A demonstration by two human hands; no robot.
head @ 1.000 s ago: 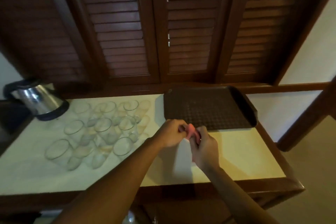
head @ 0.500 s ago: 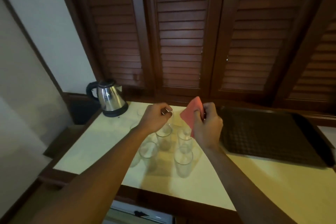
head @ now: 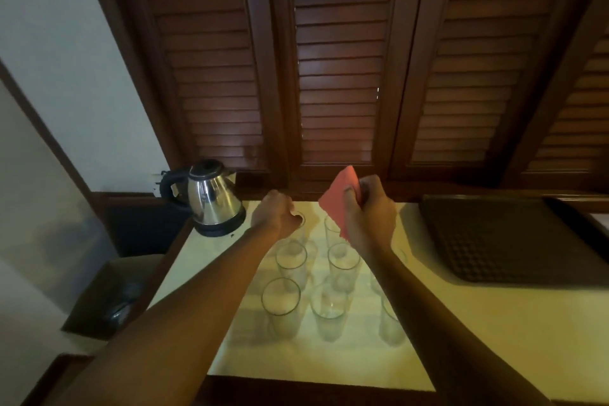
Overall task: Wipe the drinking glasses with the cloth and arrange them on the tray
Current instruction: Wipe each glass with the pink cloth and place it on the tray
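Note:
Several clear drinking glasses (head: 280, 303) stand upright in rows on the pale table top. My left hand (head: 275, 216) reaches over the back row, its fingers closed around the rim of a rear glass (head: 299, 221). My right hand (head: 369, 212) is held above the glasses and grips a red cloth (head: 339, 199), which hangs folded to its left. A dark brown tray (head: 504, 241) with a dimpled floor lies at the right, with nothing on the part that shows.
A steel electric kettle (head: 212, 199) stands at the table's back left corner, close to my left hand. Dark wooden louvred shutters rise behind the table. Off the table's left edge sits a bin (head: 113, 300) with a dark liner.
The view swung left, so the glasses now sit in the middle. My hands parted: the left went to a rear glass, the right lifted the unfolded cloth.

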